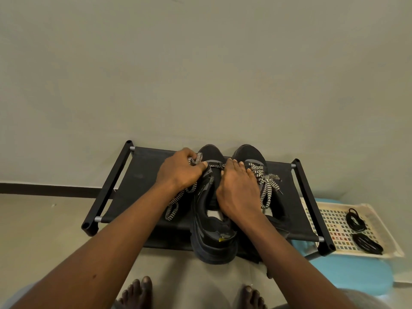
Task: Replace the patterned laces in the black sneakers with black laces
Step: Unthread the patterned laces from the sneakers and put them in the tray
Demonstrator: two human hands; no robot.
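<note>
Stage: early, by the look of it; first unlacing in hand, no black lace threaded anywhere
Overhanging sneaker (pixel 211 237): middle of the rack (pixel 145 175), toe toward the rear edge, heel out past the front edge; slack around the collar, one crossing visible near the toe
Patterned lace (pixel 172 208): loose end trailing over the fabric toward the front-left corner, upper part bunched in the left hand (pixel 178 168)
Left hand: clenched round that lace, just beside the toe end of the overhanging sneaker
Right hand (pixel 238 192): laid on the upper of the same sneaker, fingers stretched toward the toe; pinching a crossing or merely pressing, cannot tell
Second sneaker (pixel 249 152): just beside the first, toward the right end of the rack
Second lace (pixel 265 186): patterned too, threaded through, loops and ends draped down the side, seemingly tied; untouched
Black laces (pixel 355 219): two coiled bundles off the rack, on a pale perforated tray (pixel 330 219) beyond the front-right corner, well apart from both hands
Done: at most part of one unlacing
Left: rest of this lace out, second sneaker unlaced, both black laces threaded and tied
Hidden: tongue and most eyelets of the overhanging sneaker under the right hand, so count of freed rows unknown; most fingertips out of sight; heel of the second sneaker behind the right forearm
Hard to make out: black shoes merging with black fabric; pale-blue thing (pixel 367 277) under the tray, kind unclear
</note>
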